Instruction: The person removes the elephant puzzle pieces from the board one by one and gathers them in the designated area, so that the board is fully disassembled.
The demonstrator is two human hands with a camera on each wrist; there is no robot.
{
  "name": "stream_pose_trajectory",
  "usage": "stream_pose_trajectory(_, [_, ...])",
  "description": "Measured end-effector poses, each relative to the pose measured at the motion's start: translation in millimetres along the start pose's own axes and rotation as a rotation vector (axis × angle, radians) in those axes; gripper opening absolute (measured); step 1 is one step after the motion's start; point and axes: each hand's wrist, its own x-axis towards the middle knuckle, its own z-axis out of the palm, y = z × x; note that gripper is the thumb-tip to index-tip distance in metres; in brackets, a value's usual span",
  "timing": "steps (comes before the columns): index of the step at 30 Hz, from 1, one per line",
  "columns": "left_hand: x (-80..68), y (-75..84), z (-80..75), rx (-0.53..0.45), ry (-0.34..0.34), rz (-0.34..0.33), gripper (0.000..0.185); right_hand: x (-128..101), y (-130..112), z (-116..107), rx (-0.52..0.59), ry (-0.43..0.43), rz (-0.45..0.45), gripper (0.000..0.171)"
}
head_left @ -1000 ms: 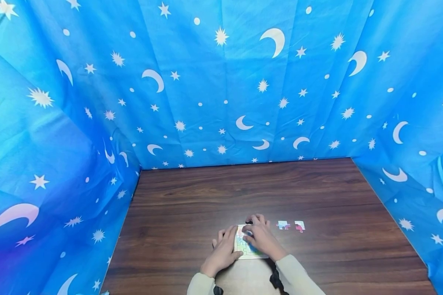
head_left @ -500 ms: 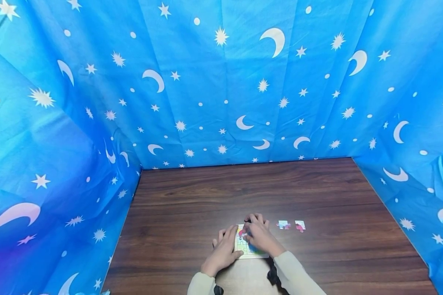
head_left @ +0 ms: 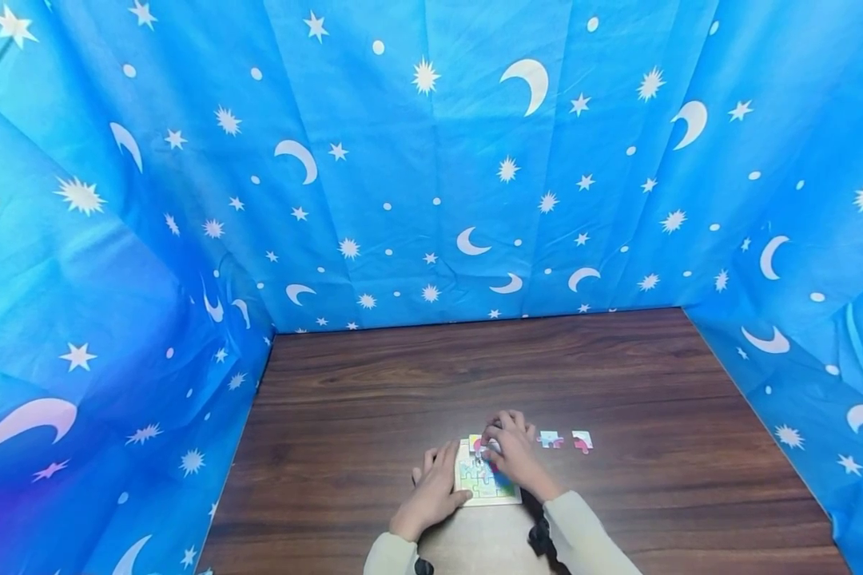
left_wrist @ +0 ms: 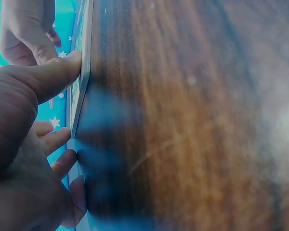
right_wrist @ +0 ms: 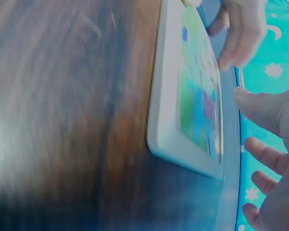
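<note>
A small jigsaw puzzle in a pale frame lies on the table, most of its pieces in place. My left hand rests along its left side, the thumb on the near corner and the index finger at the far corner. In the left wrist view the left thumb presses on the frame's edge. My right hand bends over the upper right of the puzzle and pinches a yellow and red puzzle piece at its far edge. That hand hides part of the puzzle. The right wrist view shows the right thumb beside the frame.
Two loose puzzle pieces lie right of the right hand: a pale blue piece and a white and red piece. Around the dark wooden table hangs a blue curtain with moons and stars.
The yellow and red piece has shifted from the puzzle's upper left corner up and to the right, along with the right hand. The left hand stays at the frame.
</note>
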Motion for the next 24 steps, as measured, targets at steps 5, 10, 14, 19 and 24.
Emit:
stream_pose_trajectory(5, [0.6,-0.1,-0.4,0.010,-0.003,0.000,0.080,-1,12,-10,-0.006,0.000,0.034,0.017])
stream_pose_trajectory(10, [1.3,0.4,-1.2,0.009,-0.026,-0.032,0.077,-3,22,-23,-0.018,-0.005,0.075,0.014])
stream_pose_trajectory(14, [1.9,1.0,-1.5,-0.010,-0.052,-0.063,0.078,-7,31,-30,-0.047,-0.001,0.109,0.014])
stream_pose_trajectory(19, [2.1,0.1,-0.6,-0.007,-0.052,-0.064,0.078,-12,41,-35,-0.070,-0.009,0.139,0.014])
stream_pose_trajectory(24, [2.2,-0.1,0.6,-0.005,-0.043,-0.055,0.078,-16,49,-37,-0.058,-0.015,0.163,0.014])
